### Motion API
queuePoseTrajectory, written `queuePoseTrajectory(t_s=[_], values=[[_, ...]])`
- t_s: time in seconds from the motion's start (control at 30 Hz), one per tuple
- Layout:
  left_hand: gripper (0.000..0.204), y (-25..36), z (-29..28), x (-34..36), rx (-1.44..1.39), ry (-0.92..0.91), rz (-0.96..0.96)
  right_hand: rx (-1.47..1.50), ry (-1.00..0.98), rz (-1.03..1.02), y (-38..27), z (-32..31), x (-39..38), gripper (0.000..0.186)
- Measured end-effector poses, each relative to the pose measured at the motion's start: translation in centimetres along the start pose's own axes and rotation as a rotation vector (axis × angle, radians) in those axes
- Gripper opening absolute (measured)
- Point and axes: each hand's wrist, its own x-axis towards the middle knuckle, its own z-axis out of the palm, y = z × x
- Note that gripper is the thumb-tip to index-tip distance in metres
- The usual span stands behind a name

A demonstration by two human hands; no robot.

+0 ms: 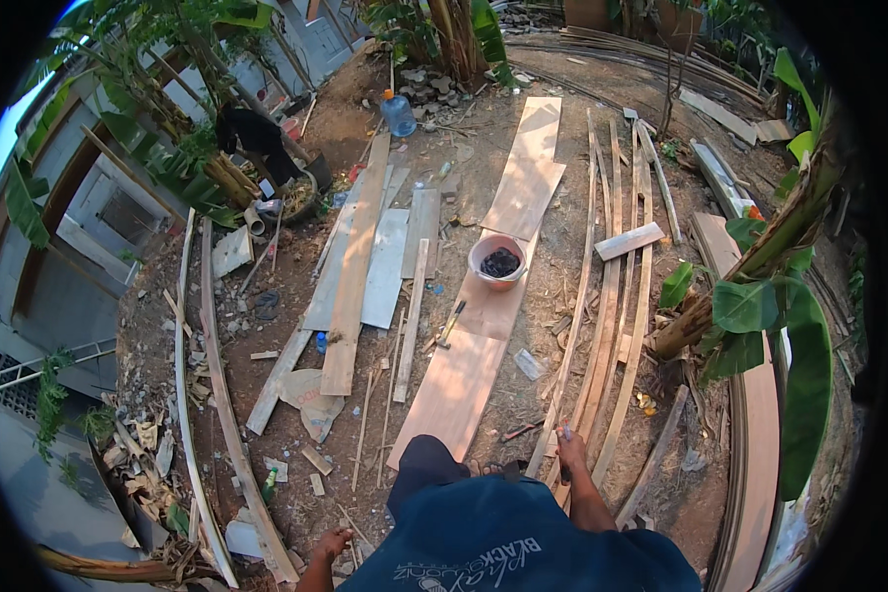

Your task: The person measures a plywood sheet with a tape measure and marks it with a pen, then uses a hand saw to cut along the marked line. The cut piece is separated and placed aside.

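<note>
My right hand [569, 450] is closed beside the long narrow wood strips [600, 365], around something slim and dark that I cannot make out. A dark tool with a reddish part [523, 431] lies on the ground just left of it. Low on the left, my left hand [333, 544] hangs over the dirt with its fingers curled; what they hold, if anything, is too small to tell. Ahead of my knee runs a row of flat wooden boards [451, 380]. On it lie a hammer [451, 326] and a pinkish bucket [497, 262] with dark contents.
More planks [357, 286] lie to the left, near a blue water jug [399, 114]. A short board [629, 241] crosses the strips. A banana plant [750, 266] leans in at right over stacked boards [755, 434]. A person in dark clothes [257, 143] bends at the far left.
</note>
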Motion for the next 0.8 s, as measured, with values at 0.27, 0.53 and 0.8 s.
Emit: queuePoseTrajectory(t_s=[0.27, 0.53, 0.8], values=[[0.025, 7.9, 7.5, 10.4, 0.307, -0.317, 0.161, 0.316, 0.017, -0.013, -8.5, -4.7, 8.2, 0.030], [0.026, 39.5, 19.5, 25.9, 0.536, -0.621, 0.526, 0.269, 0.158, 0.023, -11.0, -12.7, 25.8, 0.027], [0.024, 84.6, 27.1, 20.4, -0.050, -0.316, 1.086, 0.255, 0.183, 0.147, -15.7, -19.8, 34.0, 0.022]])
